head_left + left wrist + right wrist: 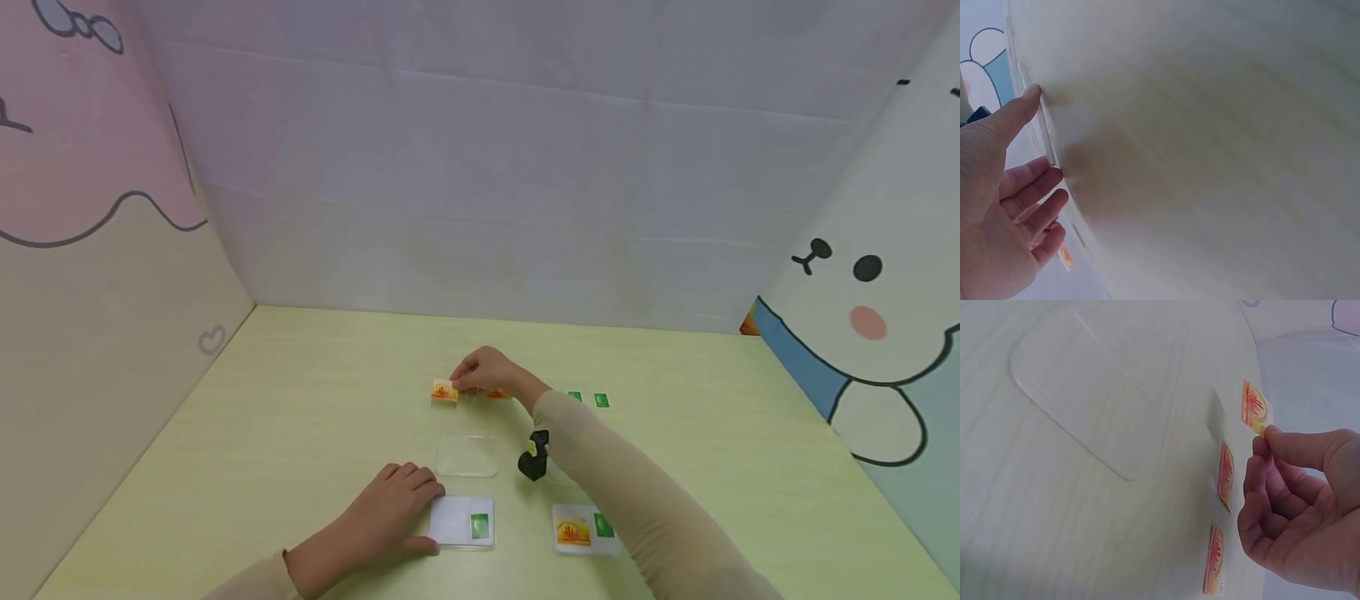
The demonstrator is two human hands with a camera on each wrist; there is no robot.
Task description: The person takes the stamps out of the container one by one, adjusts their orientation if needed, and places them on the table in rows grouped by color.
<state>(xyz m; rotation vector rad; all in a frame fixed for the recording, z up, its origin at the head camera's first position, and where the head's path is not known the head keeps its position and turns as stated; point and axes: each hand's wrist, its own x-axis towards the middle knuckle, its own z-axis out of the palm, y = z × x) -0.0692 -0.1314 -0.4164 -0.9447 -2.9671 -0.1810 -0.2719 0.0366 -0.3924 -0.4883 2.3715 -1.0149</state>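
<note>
My right hand (491, 371) pinches the edge of an orange stamp (1254, 407) between thumb and index finger, raised above the table. Two more orange stamps lie beneath that hand, a middle one (1225, 478) and a lower one (1214, 559). Near the table's front, my left hand (393, 512) holds a clear plastic case (450, 533) by its left side, thumb at the near corner and fingers at the far one. Inside this case lies a white card with a green stamp (479, 526) on its right half. Only the case's thin edge (1046, 131) shows in the left wrist view.
A second case (585, 546) to the right bears an orange and a green stamp, partly behind my sleeve. Clear lids (467, 457) lie farther back, one mostly hidden. Green stamps (602, 400) lie at the back right. A black wrist camera (534, 456) sits on my right arm.
</note>
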